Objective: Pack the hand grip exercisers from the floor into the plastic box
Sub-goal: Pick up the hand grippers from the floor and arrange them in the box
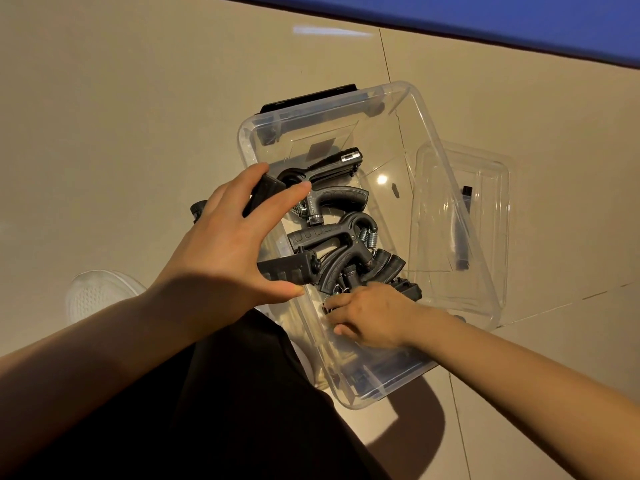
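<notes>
A clear plastic box (446,161) stands on the tiled floor with several black hand grip exercisers (332,233) piled in its near-left half. My left hand (225,244) hovers over the box's left rim and grips a black exerciser (264,192) between thumb and fingers. My right hand (370,315) reaches down inside the box at its near end, fingers on an exerciser (407,289) in the pile; what the fingertips do is hidden. Springs and metal rings show among the grips.
The clear lid (485,209) lies on the floor to the right of the box, a black clip (465,192) under it. My black-clad knee (242,393) and a white shoe (100,296) are at the near left. A blue mat edge (519,19) runs along the far side.
</notes>
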`<action>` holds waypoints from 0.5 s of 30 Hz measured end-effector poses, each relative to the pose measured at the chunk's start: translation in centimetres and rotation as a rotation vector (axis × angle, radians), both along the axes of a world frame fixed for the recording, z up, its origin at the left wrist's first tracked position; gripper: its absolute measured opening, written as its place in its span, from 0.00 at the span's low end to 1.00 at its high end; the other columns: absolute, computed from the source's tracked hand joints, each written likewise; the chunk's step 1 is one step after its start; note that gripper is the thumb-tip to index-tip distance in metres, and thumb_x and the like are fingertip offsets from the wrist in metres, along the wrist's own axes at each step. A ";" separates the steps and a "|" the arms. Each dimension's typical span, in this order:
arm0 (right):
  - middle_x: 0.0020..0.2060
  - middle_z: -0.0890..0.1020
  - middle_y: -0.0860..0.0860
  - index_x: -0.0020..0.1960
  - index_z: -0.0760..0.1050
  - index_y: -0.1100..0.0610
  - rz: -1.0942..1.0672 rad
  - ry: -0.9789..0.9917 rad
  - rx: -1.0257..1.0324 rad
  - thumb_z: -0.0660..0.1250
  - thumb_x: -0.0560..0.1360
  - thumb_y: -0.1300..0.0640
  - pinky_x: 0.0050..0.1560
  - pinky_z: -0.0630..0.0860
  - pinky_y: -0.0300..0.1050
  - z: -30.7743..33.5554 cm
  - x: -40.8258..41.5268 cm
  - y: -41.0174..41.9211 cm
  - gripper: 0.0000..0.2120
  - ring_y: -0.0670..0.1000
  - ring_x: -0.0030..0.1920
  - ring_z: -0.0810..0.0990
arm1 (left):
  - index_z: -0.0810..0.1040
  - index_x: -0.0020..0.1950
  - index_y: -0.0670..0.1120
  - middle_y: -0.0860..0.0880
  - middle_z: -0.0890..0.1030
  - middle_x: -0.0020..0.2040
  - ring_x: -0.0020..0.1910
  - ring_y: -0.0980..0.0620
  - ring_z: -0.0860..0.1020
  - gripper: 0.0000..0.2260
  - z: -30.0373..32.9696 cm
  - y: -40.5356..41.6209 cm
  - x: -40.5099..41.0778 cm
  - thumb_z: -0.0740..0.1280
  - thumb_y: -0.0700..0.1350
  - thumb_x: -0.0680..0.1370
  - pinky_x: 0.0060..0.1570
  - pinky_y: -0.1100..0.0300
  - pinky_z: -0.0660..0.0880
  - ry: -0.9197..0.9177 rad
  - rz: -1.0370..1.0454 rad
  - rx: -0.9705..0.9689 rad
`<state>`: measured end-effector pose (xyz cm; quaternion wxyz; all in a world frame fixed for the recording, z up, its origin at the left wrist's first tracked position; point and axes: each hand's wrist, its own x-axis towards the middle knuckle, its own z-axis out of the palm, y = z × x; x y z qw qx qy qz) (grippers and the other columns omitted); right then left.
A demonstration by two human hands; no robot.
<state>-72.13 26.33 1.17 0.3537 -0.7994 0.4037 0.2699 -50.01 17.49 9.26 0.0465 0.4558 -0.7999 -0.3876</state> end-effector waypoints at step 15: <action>0.75 0.57 0.51 0.75 0.59 0.55 -0.630 0.077 -0.075 0.63 0.78 0.56 0.68 0.56 0.35 1.4 -5.3 1.1 0.27 0.52 0.72 0.62 | 0.49 0.72 0.68 0.57 0.51 0.76 0.70 0.55 0.54 0.46 2.7 0.2 -0.8 0.73 0.61 0.60 0.60 0.61 0.56 0.043 -0.035 -0.046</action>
